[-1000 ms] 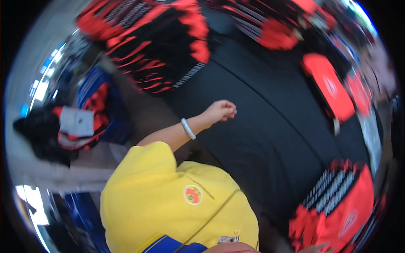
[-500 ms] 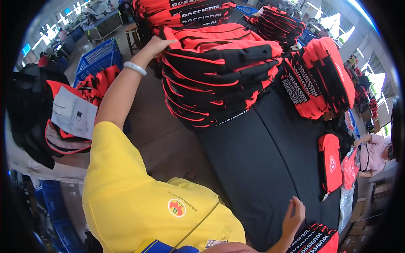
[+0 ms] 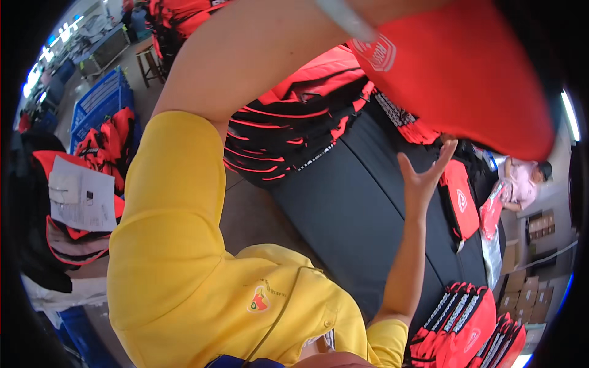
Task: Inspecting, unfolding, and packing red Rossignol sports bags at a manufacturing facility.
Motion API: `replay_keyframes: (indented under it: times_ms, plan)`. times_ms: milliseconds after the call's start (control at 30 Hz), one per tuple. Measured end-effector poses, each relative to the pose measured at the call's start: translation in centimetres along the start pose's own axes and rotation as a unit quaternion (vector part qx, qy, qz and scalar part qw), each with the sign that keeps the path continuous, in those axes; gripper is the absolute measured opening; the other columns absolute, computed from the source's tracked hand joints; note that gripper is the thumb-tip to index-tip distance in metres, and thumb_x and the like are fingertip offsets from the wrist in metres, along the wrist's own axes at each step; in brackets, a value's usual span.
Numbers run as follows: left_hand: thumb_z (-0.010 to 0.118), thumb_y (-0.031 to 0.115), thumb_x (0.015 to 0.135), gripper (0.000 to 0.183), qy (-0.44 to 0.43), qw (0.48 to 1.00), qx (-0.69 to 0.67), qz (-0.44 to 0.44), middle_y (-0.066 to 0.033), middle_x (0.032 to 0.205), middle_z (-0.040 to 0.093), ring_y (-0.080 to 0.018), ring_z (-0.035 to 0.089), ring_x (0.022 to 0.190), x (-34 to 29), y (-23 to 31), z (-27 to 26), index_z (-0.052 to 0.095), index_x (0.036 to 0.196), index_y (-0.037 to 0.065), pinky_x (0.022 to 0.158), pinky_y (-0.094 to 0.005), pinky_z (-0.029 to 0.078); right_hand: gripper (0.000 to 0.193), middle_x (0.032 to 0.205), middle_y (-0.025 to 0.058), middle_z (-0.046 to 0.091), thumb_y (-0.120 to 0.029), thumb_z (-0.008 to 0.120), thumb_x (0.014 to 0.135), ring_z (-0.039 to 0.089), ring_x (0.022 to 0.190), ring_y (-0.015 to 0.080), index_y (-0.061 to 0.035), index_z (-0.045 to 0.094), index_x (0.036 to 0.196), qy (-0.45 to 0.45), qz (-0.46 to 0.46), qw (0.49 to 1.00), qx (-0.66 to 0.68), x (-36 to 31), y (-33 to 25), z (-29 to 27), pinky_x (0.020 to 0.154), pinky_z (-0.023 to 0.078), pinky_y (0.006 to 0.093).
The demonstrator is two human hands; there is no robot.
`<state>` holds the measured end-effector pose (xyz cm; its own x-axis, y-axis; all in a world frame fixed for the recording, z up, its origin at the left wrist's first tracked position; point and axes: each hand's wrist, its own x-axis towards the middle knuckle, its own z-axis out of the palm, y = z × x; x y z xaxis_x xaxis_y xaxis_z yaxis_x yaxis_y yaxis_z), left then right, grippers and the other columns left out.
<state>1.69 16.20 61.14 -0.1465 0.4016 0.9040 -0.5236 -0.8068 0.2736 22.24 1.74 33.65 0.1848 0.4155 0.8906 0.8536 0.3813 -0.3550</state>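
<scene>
The person's left arm reaches across the top of the view, a pale bracelet (image 3: 346,18) at the wrist; the left hand (image 3: 396,8) is mostly cut off, so whether it grips cannot be told. Beside it, a blurred red bag (image 3: 469,76) is raised above the dark surface (image 3: 350,211). The right hand (image 3: 422,176) is open, fingers spread, just under the bag's lower edge; contact is unclear. A red-and-black stack of bags (image 3: 288,132) stands behind the left arm, and a smaller red case (image 3: 461,199) lies right of the open hand.
</scene>
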Motion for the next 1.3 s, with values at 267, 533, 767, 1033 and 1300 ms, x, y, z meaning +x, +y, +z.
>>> replay_keyframes:
  times_ms: [267, 533, 767, 1033, 1300]
  plan:
    - [0.058, 0.017, 0.089, 0.029, -0.092, 0.962, 0.173, -0.19, -0.0056, 0.09, 0.059, -0.0156, 0.056, 0.083, -14.5, 1.2, -7.1, 0.053, 0.11, -0.002, 0.077, -0.0325, 0.046, 0.04, 0.1, 0.0125, 0.065, -0.026, 0.066, 0.095, 0.062, 0.082, 0.0159, 0.0106, 0.056, 0.108, 0.302, 0.228, 0.914, 0.143, -3.0, -0.2, -11.0, 0.071, 0.052, 0.0305]
    - [0.059, 0.028, 0.096, 0.037, -0.249, 0.859, 0.327, -0.304, -0.0076, 0.105, 0.062, -0.0163, 0.057, 0.099, -33.2, -4.4, -6.0, 0.054, 0.118, -0.002, 0.09, -0.0324, 0.045, 0.042, 0.119, 0.0097, 0.064, -0.025, 0.063, 0.096, 0.062, 0.101, 0.0186, 0.0021, 0.055, 0.127, 0.022, 0.589, 0.804, 0.076, -17.1, 9.0, -20.4, 0.086, 0.05, 0.0318]
    - [0.047, 0.055, 0.097, 0.061, 0.007, 0.417, 0.038, -0.908, -0.0119, 0.128, 0.057, -0.023, 0.056, 0.109, -61.1, -0.9, -13.1, 0.046, 0.138, 0.01, 0.091, -0.0341, 0.043, 0.064, 0.133, 0.018, 0.056, -0.042, 0.058, 0.095, 0.058, 0.115, 0.0252, 0.0045, 0.046, 0.137, -0.176, 0.737, 0.64, -0.13, -28.4, 19.1, -22.0, 0.094, 0.047, 0.0357]
    - [0.04, 0.048, 0.102, 0.051, 0.182, 0.473, -0.223, -0.833, -0.0102, 0.139, 0.049, -0.027, 0.049, 0.126, -55.0, -0.2, -6.6, 0.046, 0.14, 0.015, 0.105, -0.0483, 0.041, 0.062, 0.134, 0.0178, 0.051, -0.029, 0.065, 0.092, 0.055, 0.117, 0.0263, 0.0046, 0.042, 0.139, -0.122, 0.627, 0.74, -0.208, -29.7, 13.0, -21.1, 0.094, 0.047, 0.0377]
    - [0.063, 0.027, 0.095, 0.073, -0.057, 0.578, -0.285, -0.762, -0.0088, 0.147, 0.034, -0.0248, 0.042, 0.133, -48.0, 2.1, 1.2, 0.018, 0.151, 0.013, 0.105, -0.0439, 0.044, 0.067, 0.127, 0.015, 0.057, -0.017, 0.082, 0.072, 0.051, 0.12, 0.0353, -0.0053, 0.053, 0.131, -0.293, 0.269, 0.915, -0.068, -19.2, -3.4, -14.7, 0.102, 0.042, 0.0437]
